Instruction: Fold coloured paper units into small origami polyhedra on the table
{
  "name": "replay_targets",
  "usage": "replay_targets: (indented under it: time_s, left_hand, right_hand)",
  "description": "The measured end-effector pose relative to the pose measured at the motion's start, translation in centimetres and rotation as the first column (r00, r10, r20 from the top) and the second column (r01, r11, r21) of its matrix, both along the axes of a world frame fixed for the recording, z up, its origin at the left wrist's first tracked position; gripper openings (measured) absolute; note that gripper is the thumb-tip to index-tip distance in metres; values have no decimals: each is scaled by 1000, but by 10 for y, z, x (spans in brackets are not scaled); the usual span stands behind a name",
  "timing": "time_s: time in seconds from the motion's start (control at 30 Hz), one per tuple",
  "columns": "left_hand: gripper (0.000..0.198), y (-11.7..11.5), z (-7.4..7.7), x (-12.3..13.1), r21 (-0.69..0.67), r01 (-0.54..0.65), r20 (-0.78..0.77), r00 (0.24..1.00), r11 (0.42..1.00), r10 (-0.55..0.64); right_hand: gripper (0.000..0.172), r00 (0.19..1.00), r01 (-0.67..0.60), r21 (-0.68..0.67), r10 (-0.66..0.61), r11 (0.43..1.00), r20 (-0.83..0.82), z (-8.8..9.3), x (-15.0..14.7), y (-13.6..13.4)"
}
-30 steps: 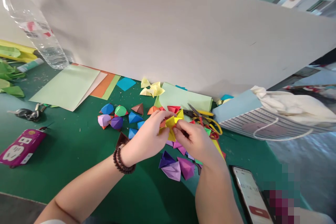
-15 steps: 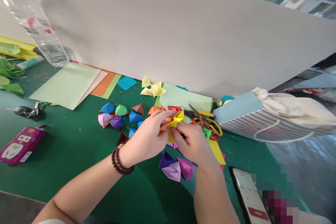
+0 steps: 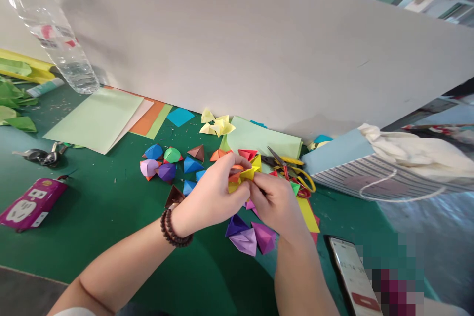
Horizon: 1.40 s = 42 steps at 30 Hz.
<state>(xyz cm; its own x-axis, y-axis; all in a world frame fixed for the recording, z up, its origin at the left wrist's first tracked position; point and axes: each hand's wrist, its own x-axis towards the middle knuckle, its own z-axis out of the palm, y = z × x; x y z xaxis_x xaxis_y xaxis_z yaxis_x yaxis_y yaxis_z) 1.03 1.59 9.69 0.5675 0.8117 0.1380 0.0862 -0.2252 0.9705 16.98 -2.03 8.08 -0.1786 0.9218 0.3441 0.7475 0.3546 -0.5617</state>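
My left hand (image 3: 218, 190) and my right hand (image 3: 274, 202) meet over the middle of the green table, both closed on a yellow folded paper piece (image 3: 249, 173). Some orange paper (image 3: 235, 174) shows beside it, under my left fingers; whether it is joined to the yellow cannot be made out. My fingertips partly hide the folds. Just below my hands lie a lilac folded piece (image 3: 244, 242) and a magenta one (image 3: 263, 238). Left of them are blue folded pieces (image 3: 192, 164), a brown one (image 3: 196, 152) and a green one (image 3: 173, 154).
Scissors (image 3: 283, 165) lie right of my hands, near a striped paper bag (image 3: 370, 173). A phone (image 3: 351, 271) is at the front right. Paper sheets (image 3: 96, 118), a water bottle (image 3: 59, 34), keys (image 3: 48, 155) and a purple power socket (image 3: 33, 205) are on the left.
My left fingers have shifted and curled closer round the yellow paper, and my right fingers have drawn in against it. The piece has turned a little.
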Motion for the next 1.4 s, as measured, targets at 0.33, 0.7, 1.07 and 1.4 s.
replay_targets:
  time_s: [0.33, 0.7, 1.07, 1.4]
  left_hand:
    - [7, 7, -19, 11, -106, -204, 122, 969, 973, 217]
    - [8, 11, -20, 9, 113, -134, 2, 991, 985, 134]
    - [19, 8, -18, 13, -64, -129, 58, 989, 990, 133]
    - [18, 8, -15, 8, -168, -33, 164, 984, 985, 61]
  right_hand:
    - [12, 989, 105, 224, -126, 969, 82, -6, 1, 3]
    - [14, 957, 49, 343, -142, 938, 251, -2, 5, -1]
    - [6, 981, 196, 163, -195, 967, -21, 6, -2, -10]
    - [4, 981, 195, 193, -191, 962, -39, 10, -2, -13]
